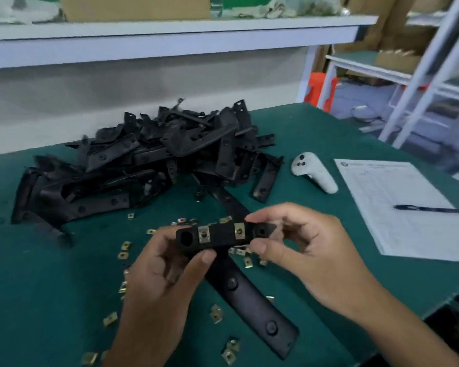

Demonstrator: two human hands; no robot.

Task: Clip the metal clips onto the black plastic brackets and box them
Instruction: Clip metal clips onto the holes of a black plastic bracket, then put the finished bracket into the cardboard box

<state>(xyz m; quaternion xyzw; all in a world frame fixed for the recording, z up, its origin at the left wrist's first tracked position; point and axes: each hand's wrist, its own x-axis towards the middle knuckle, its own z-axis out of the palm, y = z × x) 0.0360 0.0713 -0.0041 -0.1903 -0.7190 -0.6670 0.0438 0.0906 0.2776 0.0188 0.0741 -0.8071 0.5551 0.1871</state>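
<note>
Both hands hold one black plastic bracket [220, 235] above the green table [316, 144]. My left hand [164, 271] grips its left end, thumb on the lower edge. My right hand [300, 247] pinches its right end between thumb and fingers. Two metal clips sit on the bracket, one [203, 234] left of centre and one [239, 231] right of centre. Several loose metal clips [124, 250] lie scattered on the table around and under my hands. A long black bracket [249, 300] lies flat beneath them. A big pile of black brackets [143, 160] sits behind.
A white handheld controller [314, 172] lies right of the pile. A printed sheet [408, 213] with a pen [424, 208] on it sits at the right edge. White shelving runs behind the table and to the right. The table's right edge drops off near my right forearm.
</note>
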